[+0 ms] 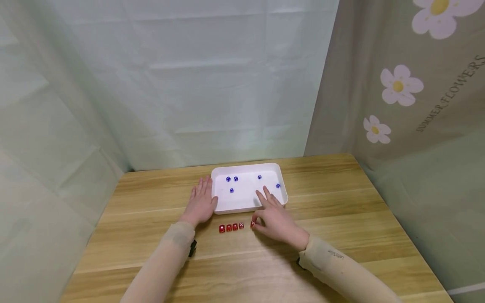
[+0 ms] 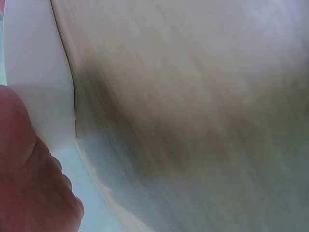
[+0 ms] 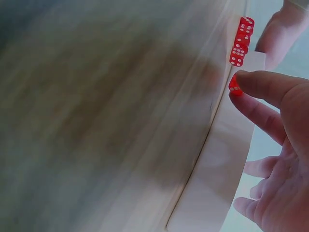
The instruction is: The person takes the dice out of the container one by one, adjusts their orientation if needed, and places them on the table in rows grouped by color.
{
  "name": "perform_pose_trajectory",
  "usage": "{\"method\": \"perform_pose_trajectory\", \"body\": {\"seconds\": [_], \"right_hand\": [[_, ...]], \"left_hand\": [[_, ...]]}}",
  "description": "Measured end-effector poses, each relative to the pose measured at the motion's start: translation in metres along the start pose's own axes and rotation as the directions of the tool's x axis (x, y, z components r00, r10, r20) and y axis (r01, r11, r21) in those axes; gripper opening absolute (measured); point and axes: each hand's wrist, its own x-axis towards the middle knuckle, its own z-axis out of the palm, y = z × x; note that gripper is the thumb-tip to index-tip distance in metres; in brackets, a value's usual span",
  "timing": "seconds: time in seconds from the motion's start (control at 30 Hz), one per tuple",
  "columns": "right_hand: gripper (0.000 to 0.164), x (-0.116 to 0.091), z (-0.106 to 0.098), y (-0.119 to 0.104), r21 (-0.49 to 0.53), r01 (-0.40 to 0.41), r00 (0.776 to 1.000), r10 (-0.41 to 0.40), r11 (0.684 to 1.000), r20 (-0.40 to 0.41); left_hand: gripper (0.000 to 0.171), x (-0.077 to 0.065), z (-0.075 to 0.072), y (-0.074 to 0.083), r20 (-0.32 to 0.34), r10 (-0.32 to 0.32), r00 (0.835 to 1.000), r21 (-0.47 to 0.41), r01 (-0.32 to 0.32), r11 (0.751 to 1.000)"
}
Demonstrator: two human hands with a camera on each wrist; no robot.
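Note:
My right hand (image 1: 276,222) pinches a red die (image 3: 234,88) between thumb and index finger at the tray's near side; its other fingers extend over the tray's rim. Left of that die, several red dice (image 1: 229,227) stand in a short row on the table, with a small gap before the pinched one. My left hand (image 1: 200,206) lies with straight fingers along the left side of the white tray (image 1: 246,195), its thumb at the rim. Inside the tray, several blue dice (image 1: 228,179) are scattered. The left wrist view shows part of the left hand (image 2: 34,174) against the tray's wall.
The wooden table (image 1: 341,227) extends to both sides and towards me. Behind it hangs a pale curtain (image 1: 212,84). At the right, another cloth (image 1: 424,160) carries white flowers and lettering.

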Motion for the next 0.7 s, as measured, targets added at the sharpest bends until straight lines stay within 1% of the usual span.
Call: {"method": "perform_pose_trajectory", "body": {"seconds": [0.13, 0.23, 0.4, 0.57, 0.7], "right_hand": [[0.007, 0.001, 0.000, -0.002, -0.018, -0.008, 1.000, 0.008, 1.000, 0.016], [0.007, 0.003, -0.001, -0.005, -0.020, 0.000, 1.000, 0.001, 1.000, 0.017], [0.008, 0.006, -0.004, -0.010, -0.043, 0.021, 1.000, -0.021, 0.999, 0.003], [0.009, 0.010, -0.004, -0.015, -0.084, 0.038, 0.999, -0.037, 0.996, 0.008], [0.009, 0.014, -0.002, -0.018, -0.124, 0.038, 0.999, -0.036, 0.992, 0.018]], "left_hand": [[0.076, 0.000, 0.000, 0.000, 0.004, -0.006, 1.000, 0.012, 0.006, 1.000], [0.076, 0.000, -0.001, 0.000, 0.002, -0.002, 1.000, 0.004, 0.002, 1.000], [0.077, 0.002, 0.002, -0.003, 0.003, -0.003, 1.000, 0.015, 0.003, 1.000], [0.078, 0.006, 0.007, -0.010, 0.004, 0.007, 1.000, 0.014, -0.007, 1.000], [0.078, 0.007, 0.008, -0.011, 0.006, 0.007, 1.000, 0.012, -0.007, 1.000]]}}
